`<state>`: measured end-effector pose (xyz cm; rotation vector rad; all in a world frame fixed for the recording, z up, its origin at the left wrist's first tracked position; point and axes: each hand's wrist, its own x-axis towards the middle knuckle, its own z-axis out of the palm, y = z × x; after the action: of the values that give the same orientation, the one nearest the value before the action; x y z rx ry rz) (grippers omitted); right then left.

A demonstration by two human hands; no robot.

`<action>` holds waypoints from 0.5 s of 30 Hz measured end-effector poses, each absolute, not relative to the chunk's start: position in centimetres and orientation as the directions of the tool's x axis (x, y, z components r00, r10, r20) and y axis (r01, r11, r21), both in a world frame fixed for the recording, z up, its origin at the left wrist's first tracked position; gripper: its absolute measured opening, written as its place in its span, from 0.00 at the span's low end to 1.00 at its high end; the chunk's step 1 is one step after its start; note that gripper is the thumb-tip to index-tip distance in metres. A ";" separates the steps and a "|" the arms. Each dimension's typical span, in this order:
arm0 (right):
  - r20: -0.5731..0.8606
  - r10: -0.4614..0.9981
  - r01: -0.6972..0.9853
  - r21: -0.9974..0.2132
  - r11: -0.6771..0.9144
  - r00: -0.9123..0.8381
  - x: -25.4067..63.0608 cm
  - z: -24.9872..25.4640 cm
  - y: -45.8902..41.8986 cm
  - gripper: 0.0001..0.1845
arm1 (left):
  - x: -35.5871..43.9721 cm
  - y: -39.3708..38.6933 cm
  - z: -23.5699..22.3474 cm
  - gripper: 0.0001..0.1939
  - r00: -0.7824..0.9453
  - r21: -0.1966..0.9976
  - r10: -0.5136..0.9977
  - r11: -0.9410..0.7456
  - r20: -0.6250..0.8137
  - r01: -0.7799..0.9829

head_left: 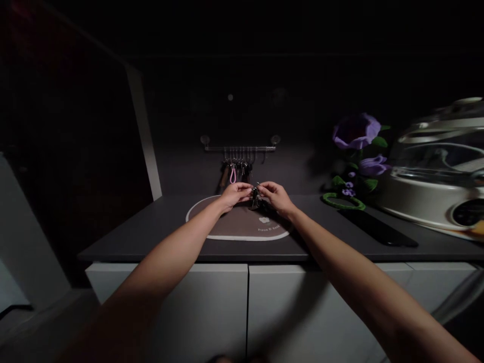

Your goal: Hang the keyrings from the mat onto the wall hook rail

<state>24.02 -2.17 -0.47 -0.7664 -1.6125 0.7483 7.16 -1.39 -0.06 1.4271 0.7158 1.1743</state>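
Observation:
Both my arms reach forward over a dark counter (151,232). My left hand (234,194) and my right hand (275,195) meet above an oval brown mat (227,227) with a white rim. Between their pinched fingertips hangs a small bunch of keys (254,197). Each hand has its fingers closed on the bunch from its own side. Behind them, a metal hook rail (240,148) on the wall carries several more keys, one with a pink loop (233,174). The room is dim and the details of the keys are hard to make out.
A purple artificial flower (357,132) with a green base stands at the right of the counter. A flat black object (378,229) lies in front of it. A white appliance with a clear lid (434,171) fills the far right. White cabinet doors (212,302) sit below the counter.

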 end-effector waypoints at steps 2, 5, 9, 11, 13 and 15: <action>0.593 0.797 0.104 -0.791 0.603 -0.116 24.0 -0.3 -2.0 0.17 | 7.3 -1.4 0.0 0.10 0.303 0.956 0.908 -0.258 0.289 -0.140; 0.614 0.784 0.117 -0.775 0.621 -0.097 23.8 0.1 -1.8 0.18 | 7.4 -1.3 0.1 0.11 0.264 0.937 0.899 -0.329 0.350 -0.121; 0.595 0.799 0.075 -0.796 0.601 -0.085 23.5 0.9 -1.6 0.18 | 7.5 -1.0 0.2 0.10 0.184 0.920 0.901 -0.382 0.393 -0.090; 0.578 0.812 0.035 -0.813 0.582 -0.075 23.3 1.3 -1.4 0.18 | 7.5 -0.7 0.1 0.08 0.140 0.909 0.898 -0.411 0.416 -0.064; 0.558 0.828 -0.004 -0.829 0.559 -0.059 23.1 1.8 -1.1 0.19 | 7.5 -0.3 -0.1 0.06 0.111 0.896 0.889 -0.443 0.443 -0.034; 0.537 0.843 -0.035 -0.843 0.536 -0.036 22.9 2.4 -0.7 0.19 | 7.4 0.2 -0.3 0.04 0.094 0.888 0.884 -0.459 0.457 0.000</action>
<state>22.95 -0.67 2.42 -0.7448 -1.4400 0.8227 7.41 0.16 -0.30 1.6096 0.8920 1.4651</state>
